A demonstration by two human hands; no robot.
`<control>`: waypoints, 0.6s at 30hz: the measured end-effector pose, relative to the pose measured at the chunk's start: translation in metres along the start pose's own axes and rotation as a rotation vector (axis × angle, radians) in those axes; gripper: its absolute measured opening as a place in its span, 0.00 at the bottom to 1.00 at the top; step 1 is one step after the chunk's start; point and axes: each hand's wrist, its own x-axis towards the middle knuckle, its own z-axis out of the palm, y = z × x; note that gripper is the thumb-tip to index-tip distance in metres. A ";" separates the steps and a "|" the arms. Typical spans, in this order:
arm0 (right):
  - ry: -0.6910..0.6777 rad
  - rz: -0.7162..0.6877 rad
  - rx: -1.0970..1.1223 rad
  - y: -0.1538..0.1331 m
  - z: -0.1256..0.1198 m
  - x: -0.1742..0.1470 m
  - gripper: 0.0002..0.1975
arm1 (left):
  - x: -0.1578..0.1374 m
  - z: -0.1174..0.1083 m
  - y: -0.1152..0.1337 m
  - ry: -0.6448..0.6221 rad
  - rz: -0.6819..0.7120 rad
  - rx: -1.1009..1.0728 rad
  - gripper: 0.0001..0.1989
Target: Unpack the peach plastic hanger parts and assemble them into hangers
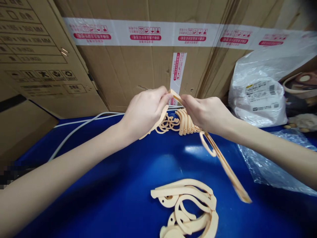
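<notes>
Both my hands are raised close together over the far part of the blue table, fingers closed on beige plastic pieces that look like clothes hanger parts. My left hand (146, 110) pinches one end of a short beige strip (176, 96) that bridges to my right hand (206, 112). Under the left palm a curved beige arm (160, 119) shows in part. From below my right hand a long beige hanger arm (231, 173) slants down to the right, with a thin curved hook (207, 145) beside it. My fingers hide where these parts meet.
Nearer me lie several overlapping beige hanger parts (195, 191). Behind my hands are a pile of small hooks (168, 124) and a row of curved arms (185, 122). Cardboard boxes (131, 72) wall the back. A white cable (74, 132) runs left; plastic bags (257, 96) sit right.
</notes>
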 end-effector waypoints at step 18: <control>0.039 0.666 1.413 0.016 -0.007 -0.003 0.10 | -0.007 0.015 -0.088 -0.054 -0.449 0.240 0.21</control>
